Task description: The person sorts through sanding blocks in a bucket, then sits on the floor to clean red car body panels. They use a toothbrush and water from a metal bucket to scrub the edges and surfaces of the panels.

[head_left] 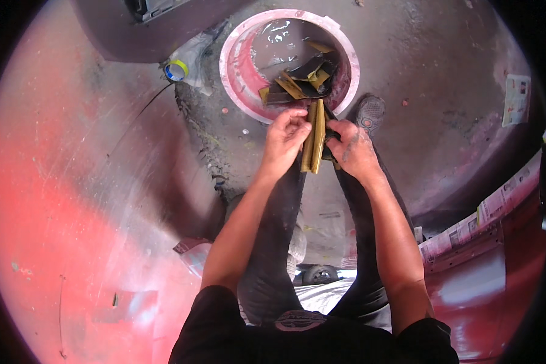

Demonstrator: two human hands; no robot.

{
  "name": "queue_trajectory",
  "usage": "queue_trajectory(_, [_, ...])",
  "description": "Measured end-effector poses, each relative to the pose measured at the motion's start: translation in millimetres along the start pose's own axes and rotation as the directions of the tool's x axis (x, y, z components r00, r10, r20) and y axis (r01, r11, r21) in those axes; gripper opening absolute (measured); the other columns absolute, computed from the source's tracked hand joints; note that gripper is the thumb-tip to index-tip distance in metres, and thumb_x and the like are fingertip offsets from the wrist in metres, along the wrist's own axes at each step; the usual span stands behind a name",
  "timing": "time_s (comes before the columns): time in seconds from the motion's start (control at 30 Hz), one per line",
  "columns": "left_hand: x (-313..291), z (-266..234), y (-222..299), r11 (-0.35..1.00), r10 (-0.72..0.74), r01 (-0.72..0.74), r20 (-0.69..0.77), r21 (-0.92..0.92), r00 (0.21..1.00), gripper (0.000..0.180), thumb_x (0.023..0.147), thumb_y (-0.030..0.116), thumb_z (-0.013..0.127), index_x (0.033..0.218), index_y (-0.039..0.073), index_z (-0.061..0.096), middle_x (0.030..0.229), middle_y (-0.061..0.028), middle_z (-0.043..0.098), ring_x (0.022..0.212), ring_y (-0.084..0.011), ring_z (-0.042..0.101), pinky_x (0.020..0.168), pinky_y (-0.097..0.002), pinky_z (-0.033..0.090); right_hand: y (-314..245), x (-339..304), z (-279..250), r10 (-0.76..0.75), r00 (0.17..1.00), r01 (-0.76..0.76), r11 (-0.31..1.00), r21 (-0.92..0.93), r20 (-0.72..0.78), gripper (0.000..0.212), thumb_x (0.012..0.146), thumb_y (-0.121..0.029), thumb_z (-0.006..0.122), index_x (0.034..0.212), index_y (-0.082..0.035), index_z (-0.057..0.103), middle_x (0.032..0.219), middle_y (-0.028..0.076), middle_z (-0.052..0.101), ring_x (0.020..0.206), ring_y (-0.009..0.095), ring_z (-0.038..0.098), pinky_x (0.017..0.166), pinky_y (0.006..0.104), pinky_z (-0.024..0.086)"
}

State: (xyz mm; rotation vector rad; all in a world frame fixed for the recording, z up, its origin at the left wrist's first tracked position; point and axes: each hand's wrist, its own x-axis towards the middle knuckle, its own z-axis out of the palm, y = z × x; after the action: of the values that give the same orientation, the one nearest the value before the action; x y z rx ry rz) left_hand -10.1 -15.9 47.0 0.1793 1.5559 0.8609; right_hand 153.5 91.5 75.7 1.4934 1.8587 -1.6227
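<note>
Gripping folded sheets (319, 134) near tub (225, 67): left hand (284, 141), right hand (354, 149).

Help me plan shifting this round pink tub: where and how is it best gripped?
Probably by opposite stretches of the tub's rim, one hand coming from each outer side, left and right. The wide rim stands exposed there, whereas the left hand and right hand hold folded sheets near its closest edge. Liquid and loose sheets inside suggest a level two-sided hold.

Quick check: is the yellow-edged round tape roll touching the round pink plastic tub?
Apart. The head view shows a plain gap between the tape roll and the tub, with crumpled translucent sheeting lying in it.
</note>
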Motion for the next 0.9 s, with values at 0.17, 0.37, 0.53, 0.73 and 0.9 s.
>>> queue_trajectory(0.17, [8.0,22.3,3.1,0.994,-0.013,0.02,-0.068,0.108,0.998,0.043,0.092,0.0,0.072,0.133,0.001,0.059,0.116,-0.0089,0.067,0.098,-0.0123,0.066,0.081,-0.0287,0.057,6.3,0.1,3.3,0.001,1.0,-0.001,1.0,-0.018,-0.023,0.033,0.086,-0.011,0.061,0.116,-0.005,0.073,0.098,0.025,0.072,0.098,0.043,0.069,0.092,0.0513,0.053])
queue_trajectory(0.37, [8.5,21.9,-7.0,0.988,-0.007,0.024,-0.107,0.154,0.994,0.039,0.095,0.003,0.07,0.132,0.0,0.059,0.107,-0.0082,0.07,0.083,-0.0127,0.068,0.069,-0.0279,0.058,-0.1,3.6,-2.6,0.05,0.995,-0.05,0.999,-0.004,0.081,0.033,0.087,-0.014,0.06,0.116,-0.004,0.073,0.099,0.025,0.072,0.099,0.043,0.069,0.092,0.0514,0.053])
queue_trajectory(0.53, [4.9,16.3,-10.4,0.974,-0.191,0.182,-0.051,-0.136,0.98,0.028,0.099,0.004,0.064,0.127,0.0,0.063,0.098,-0.0063,0.069,0.081,-0.0106,0.063,0.071,-0.0263,0.054,-0.4,2.9,1.3,0.044,0.999,-0.044,0.998,-0.041,0.014,0.035,0.086,-0.015,0.061,0.116,-0.004,0.073,0.102,0.025,0.072,0.099,0.044,0.069,0.093,0.0504,0.053])
queue_trajectory(0.73, [24.8,18.4,2.8,0.957,0.102,-0.019,-0.274,0.288,0.956,0.035,0.09,0.002,0.071,0.124,0.001,0.063,0.112,-0.0133,0.064,0.097,-0.0215,0.062,0.086,-0.0347,0.051,0.6,0.8,5.9,0.08,0.995,-0.084,0.995,-0.058,-0.067,0.035,0.086,-0.014,0.062,0.118,-0.002,0.071,0.108,0.023,0.072,0.106,0.042,0.067,0.096,0.0481,0.052])
queue_trajectory(0.9, [66.0,-2.6,5.5,0.436,0.413,-0.159,-0.04,0.886,0.91,0.062,0.078,0.009,0.079,0.137,0.011,0.06,0.144,-0.0246,0.047,0.129,-0.0417,0.05,0.108,-0.0565,0.038,10.5,-0.6,13.8,-0.026,0.982,0.01,0.996,-0.089,-0.19,0.034,0.086,-0.013,0.06,0.116,-0.003,0.072,0.102,0.026,0.072,0.098,0.044,0.069,0.092,0.0506,0.054])
